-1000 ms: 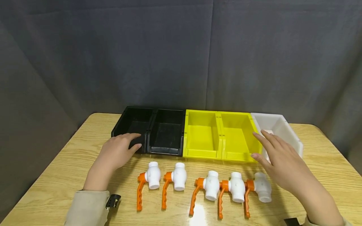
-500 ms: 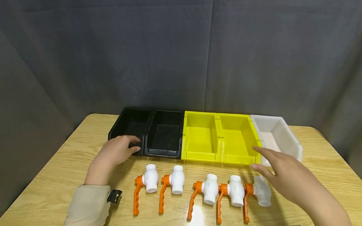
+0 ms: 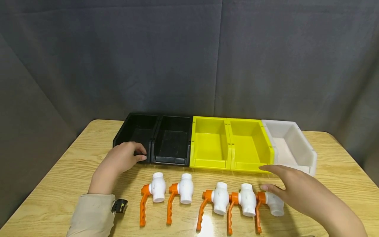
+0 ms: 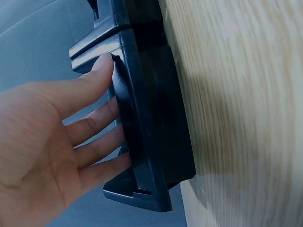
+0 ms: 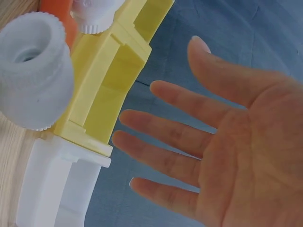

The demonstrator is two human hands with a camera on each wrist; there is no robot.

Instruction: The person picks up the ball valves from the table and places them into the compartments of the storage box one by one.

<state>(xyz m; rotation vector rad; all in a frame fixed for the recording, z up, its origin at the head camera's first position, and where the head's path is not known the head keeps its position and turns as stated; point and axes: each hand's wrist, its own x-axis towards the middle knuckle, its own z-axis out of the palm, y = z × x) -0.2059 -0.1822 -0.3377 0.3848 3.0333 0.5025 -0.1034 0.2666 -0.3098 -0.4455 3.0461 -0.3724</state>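
white valves (orange handles), black bins, yellow bins

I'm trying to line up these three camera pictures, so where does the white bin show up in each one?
Head: the white bin is right of centre, just right of the yellow bins, its front partly hidden by the right hand.
Left wrist: not in this picture.
Right wrist: lower left, cut off by the bottom edge, below the yellow bins.
Shared landmark: the wooden tabletop, visible in all three.
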